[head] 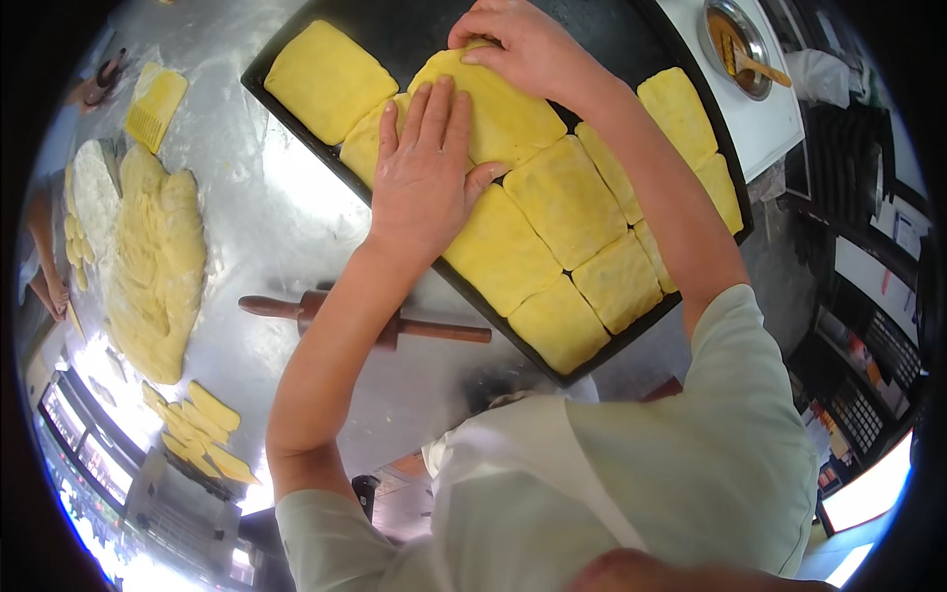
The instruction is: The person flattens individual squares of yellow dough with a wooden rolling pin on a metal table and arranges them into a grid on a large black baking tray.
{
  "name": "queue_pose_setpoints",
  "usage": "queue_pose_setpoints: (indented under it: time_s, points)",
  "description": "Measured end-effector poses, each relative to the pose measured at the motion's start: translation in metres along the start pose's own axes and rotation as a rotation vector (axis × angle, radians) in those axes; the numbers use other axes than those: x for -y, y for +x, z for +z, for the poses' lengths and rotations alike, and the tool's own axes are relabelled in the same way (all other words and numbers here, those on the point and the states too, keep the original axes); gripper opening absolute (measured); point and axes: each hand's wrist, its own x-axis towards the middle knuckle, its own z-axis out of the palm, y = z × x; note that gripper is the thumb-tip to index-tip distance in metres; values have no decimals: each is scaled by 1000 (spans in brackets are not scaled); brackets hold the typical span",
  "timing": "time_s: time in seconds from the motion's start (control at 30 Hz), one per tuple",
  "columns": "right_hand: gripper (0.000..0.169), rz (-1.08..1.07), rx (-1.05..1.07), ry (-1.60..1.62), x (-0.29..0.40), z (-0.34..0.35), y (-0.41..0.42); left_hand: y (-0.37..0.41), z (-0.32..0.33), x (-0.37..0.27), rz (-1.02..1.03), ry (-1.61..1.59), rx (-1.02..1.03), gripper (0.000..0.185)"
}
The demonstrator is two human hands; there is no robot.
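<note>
A black baking tray [473,287] holds several flat pieces of yellow dough, laid mostly edge to edge. My left hand [429,163] lies palm down, fingers spread, on the left side of a dough piece [510,111] and on the dough beside it. At that piece's far edge, the fingers and thumb of my right hand [510,44] pinch the dough. A wooden rolling pin [444,331] lies on the metal table under my left forearm, near the tray's left side; the forearm hides part of its barrel.
Left on the floured metal table [244,185] are a large dough mass [155,259], a yellow dough scraper [155,107] and stacked dough strips [196,429]. A metal bowl with a brush [762,72] stands on a white surface at right. Other people's hands [55,296] show at far left.
</note>
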Motion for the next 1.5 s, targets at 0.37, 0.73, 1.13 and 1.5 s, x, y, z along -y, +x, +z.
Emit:
queue_pose_setpoints:
  time_s: [0.37,0.73,1.13,1.5]
  points:
    - [24,-50,60,-6,5,4,3,-42,-19,-28,121,43,183,74]
    - [29,253,-81,215,-21,-12,-21,-46,-15,-33,93,-2,145,74]
    - [33,526,-184,265,34,-25,-100,-61,-21,-49,31,-182,57,69]
    - [19,15,51,-11,-1,-12,-5,-1,-23,10,-85,-307,-356,49]
